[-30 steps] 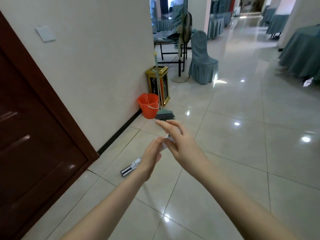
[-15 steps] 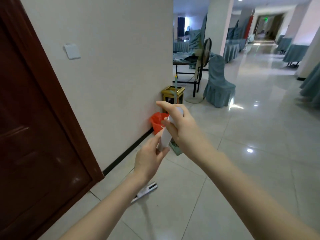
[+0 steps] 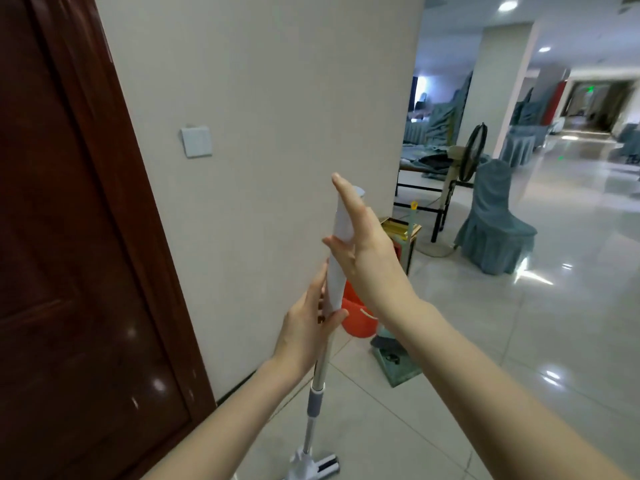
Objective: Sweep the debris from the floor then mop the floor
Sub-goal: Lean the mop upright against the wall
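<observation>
I hold a mop upright in front of me. Its white top grip runs down into a metal pole and ends at the mop head on the floor tiles at the bottom edge. My left hand is wrapped around the pole just below the white grip. My right hand rests against the upper part of the grip, fingers straight, with the thumb crossing in front of it. A teal broom and dustpan stand by the wall behind my hands, partly hidden by my right forearm.
An orange bucket sits by the wall, with a gold bin behind it. A dark wooden door fills the left. Further on are a covered chair, a standing fan and a glossy tiled hall.
The mop has been raised from lying tilted to nearly upright. Both hands rose with it, my right fingers straightened out, and my view tilted upward.
</observation>
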The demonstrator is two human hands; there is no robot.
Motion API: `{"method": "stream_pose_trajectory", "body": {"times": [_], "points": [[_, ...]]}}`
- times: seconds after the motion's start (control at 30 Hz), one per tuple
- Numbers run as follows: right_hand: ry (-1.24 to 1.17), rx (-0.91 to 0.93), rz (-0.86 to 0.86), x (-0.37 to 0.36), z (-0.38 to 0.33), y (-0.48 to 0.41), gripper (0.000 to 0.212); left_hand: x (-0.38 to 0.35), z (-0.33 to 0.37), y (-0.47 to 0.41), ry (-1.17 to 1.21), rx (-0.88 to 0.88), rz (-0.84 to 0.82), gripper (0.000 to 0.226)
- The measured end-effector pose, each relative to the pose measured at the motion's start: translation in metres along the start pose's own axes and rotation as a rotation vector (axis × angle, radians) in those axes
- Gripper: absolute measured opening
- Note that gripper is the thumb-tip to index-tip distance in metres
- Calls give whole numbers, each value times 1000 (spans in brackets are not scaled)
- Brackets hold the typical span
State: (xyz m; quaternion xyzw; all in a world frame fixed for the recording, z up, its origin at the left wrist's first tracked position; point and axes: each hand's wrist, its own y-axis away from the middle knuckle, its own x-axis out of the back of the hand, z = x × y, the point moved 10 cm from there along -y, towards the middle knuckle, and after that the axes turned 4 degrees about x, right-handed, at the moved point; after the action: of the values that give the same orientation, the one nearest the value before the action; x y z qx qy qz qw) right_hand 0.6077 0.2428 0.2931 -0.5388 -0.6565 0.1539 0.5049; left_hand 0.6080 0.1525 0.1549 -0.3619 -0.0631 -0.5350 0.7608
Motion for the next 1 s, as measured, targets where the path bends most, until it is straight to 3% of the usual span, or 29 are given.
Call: {"method": "stream_pose_trajectory", "body": {"times": [0.2, 0.43, 0.63, 1.0], "points": [[-188, 27, -21, -68, 70, -65, 100, 5, -78, -73, -1, 173, 138, 82], [-320, 30, -173, -164, 160, -139, 94, 12, -137, -164, -79, 283, 299, 84], [-358, 81, -207, -224, 195, -200, 94, 19, -191, -212, -158, 393, 350, 95], [-345, 87, -357, -356, 228, -286, 98, 65, -299, -283, -164, 461, 430, 93]]}}
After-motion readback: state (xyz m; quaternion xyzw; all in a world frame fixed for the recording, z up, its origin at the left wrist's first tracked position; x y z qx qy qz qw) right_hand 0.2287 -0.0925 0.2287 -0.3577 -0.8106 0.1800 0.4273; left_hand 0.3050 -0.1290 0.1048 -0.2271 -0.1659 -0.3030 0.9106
